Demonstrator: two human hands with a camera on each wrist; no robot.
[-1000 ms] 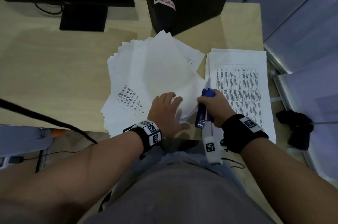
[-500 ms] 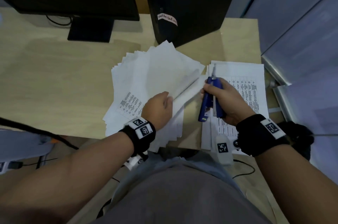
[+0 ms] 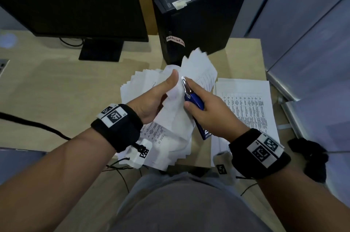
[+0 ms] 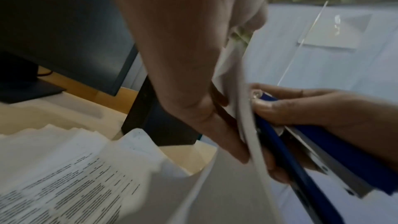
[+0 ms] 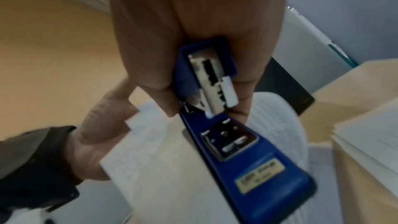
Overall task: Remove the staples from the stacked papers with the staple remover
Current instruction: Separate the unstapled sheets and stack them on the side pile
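My left hand [image 3: 161, 95] grips a stapled set of papers [image 3: 178, 110] lifted off the desk, thumb up against the sheets near their top. My right hand [image 3: 200, 106] holds the blue staple remover [image 3: 195, 103], its metal tip [image 3: 184, 83] pressed to the paper beside my left thumb. In the left wrist view the left hand [image 4: 193, 74] pinches the curved sheet [image 4: 243, 108] with the blue staple remover [image 4: 280, 151] against its far side. From the right wrist, the blue staple remover [image 5: 226, 134] shows its underside, and the left hand [image 5: 94, 134] grips the papers [image 5: 161, 168].
A fanned pile of papers [image 3: 140, 82] lies on the desk [image 3: 56, 95] under my hands. A printed stack [image 3: 246, 110] lies to the right. A black monitor [image 3: 72, 0] and a black computer case [image 3: 197, 19] stand behind. A black object [image 3: 310, 156] lies off the desk's right edge.
My left hand has picked a stapled set off the fanned pile and raised it. My right hand has brought the staple remover's tip up to the set's top edge.
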